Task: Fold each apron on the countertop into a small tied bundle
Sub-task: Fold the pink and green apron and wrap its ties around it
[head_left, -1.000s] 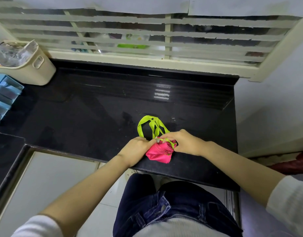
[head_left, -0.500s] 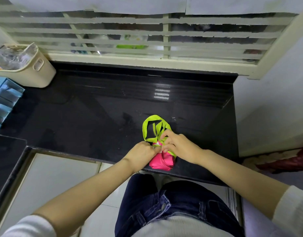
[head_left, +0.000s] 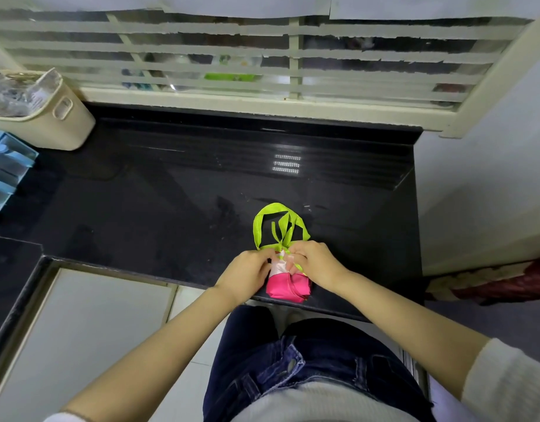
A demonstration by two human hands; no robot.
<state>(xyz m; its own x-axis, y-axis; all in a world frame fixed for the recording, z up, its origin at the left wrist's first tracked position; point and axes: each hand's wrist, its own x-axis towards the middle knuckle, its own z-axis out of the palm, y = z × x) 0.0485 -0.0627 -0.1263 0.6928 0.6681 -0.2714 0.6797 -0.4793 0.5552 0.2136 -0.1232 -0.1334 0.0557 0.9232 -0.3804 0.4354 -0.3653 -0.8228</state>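
Hidden: both hands' fingers cover the spot where the green straps (head_left: 276, 226) meet the apron bundle (head_left: 288, 286); whether there is a knot cannot be told.
Cut off: blue boxes (head_left: 7, 166), partly out of view at the left edge.
Left hand (head_left: 247, 274): fingers curled, pinching the straps at the bundle's top.
Right hand (head_left: 316, 263): fingers curled, pinching the same straps from the opposite side.
Apron bundle: pink, folded small, at the countertop's (head_left: 171, 208) near edge, between the hands.
Straps: the loops lie on the countertop beyond the hands.
Bin (head_left: 59, 126): cream, far-left corner, holds crumpled clear plastic (head_left: 16, 92).
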